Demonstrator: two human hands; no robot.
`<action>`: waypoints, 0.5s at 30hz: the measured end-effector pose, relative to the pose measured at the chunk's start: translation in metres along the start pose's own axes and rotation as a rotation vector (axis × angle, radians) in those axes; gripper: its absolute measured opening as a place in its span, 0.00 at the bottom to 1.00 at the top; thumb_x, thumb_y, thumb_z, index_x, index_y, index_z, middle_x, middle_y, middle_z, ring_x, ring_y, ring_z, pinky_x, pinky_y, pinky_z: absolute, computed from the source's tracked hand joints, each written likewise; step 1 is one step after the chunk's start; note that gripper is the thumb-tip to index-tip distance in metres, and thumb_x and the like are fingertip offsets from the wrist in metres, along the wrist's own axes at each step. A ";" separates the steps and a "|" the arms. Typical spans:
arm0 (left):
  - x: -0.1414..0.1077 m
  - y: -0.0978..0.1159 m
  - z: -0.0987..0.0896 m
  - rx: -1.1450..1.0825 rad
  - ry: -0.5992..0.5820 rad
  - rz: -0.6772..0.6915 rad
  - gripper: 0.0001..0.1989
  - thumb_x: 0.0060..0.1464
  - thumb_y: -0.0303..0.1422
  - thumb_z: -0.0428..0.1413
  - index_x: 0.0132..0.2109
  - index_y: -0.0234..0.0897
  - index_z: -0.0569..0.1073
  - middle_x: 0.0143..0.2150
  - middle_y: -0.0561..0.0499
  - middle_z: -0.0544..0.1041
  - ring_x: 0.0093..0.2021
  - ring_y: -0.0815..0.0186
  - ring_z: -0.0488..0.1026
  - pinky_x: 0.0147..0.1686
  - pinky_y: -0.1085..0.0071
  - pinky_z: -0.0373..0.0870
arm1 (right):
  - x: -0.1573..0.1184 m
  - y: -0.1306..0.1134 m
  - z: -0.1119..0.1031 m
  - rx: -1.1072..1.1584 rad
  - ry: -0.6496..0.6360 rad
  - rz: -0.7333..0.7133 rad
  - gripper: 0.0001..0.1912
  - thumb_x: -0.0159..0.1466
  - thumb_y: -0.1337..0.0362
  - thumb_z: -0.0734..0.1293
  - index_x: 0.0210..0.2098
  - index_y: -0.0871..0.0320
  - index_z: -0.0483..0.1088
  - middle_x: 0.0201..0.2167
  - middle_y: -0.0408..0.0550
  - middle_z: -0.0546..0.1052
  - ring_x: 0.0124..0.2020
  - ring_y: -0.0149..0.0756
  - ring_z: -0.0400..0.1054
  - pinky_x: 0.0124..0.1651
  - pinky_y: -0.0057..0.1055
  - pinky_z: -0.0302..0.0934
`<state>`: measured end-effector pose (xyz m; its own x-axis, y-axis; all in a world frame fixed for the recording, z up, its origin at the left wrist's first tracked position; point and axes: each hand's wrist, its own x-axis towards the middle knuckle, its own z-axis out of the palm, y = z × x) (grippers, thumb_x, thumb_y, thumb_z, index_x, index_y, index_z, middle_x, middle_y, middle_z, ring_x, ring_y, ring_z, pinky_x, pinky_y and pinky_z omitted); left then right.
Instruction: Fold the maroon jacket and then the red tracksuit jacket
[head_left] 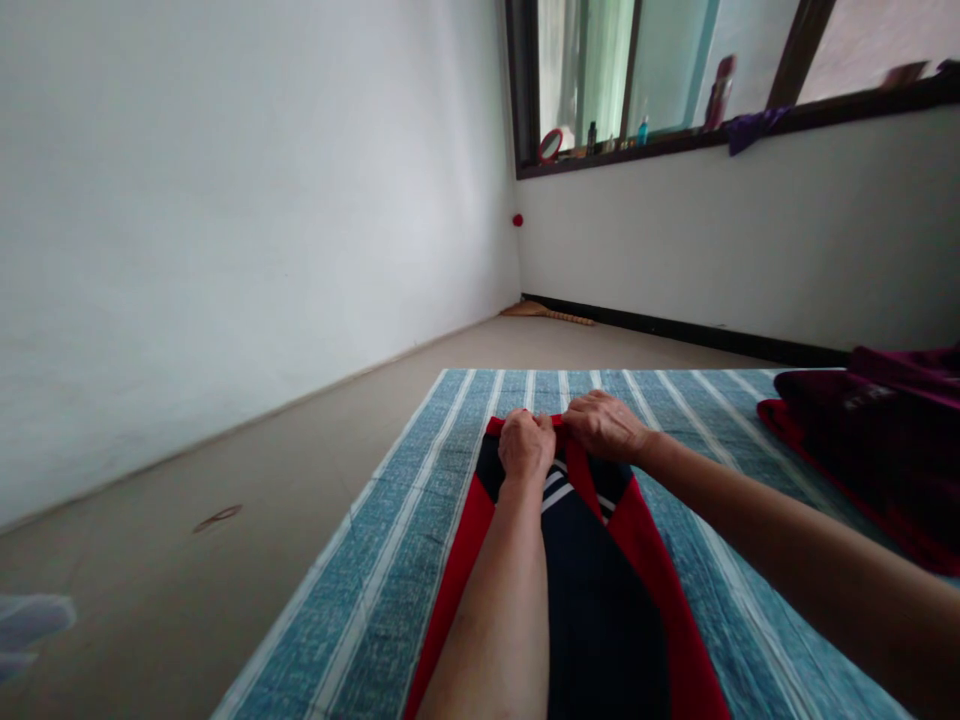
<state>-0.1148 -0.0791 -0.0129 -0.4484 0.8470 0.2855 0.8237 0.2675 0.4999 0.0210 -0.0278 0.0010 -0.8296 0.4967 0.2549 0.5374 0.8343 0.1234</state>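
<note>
A navy and red garment [604,610] with white stripes lies lengthwise on a blue-and-white striped bed cover [397,560]. At its far end is a red band, probably a collar or waistband. My left hand [526,442] is closed on this band, left of the middle. Just to the right, my right hand [604,425] grips the same edge, its fingers bent over the cloth. The two hands are almost touching. My left forearm covers part of the garment's left side, and the fingertips are partly hidden.
A pile of dark maroon and red clothes [877,440] lies at the right of the bed. On the floor are a wooden-handled brush or broom [551,313] in the corner and a thin brown loop [218,517]. Bottles and a round mirror [550,145] stand on the windowsill.
</note>
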 end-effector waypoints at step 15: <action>0.003 -0.005 0.004 0.012 -0.014 0.029 0.09 0.53 0.24 0.52 0.39 0.34 0.76 0.44 0.43 0.77 0.46 0.60 0.73 0.46 0.70 0.66 | 0.007 0.024 0.013 0.215 -0.010 0.416 0.14 0.60 0.68 0.59 0.36 0.58 0.77 0.35 0.49 0.78 0.36 0.37 0.71 0.33 0.26 0.55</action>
<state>-0.1184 -0.0759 -0.0180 -0.4194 0.8609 0.2881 0.8405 0.2484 0.4815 0.0266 -0.0009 -0.0068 -0.5527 0.8008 0.2309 0.7817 0.5942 -0.1894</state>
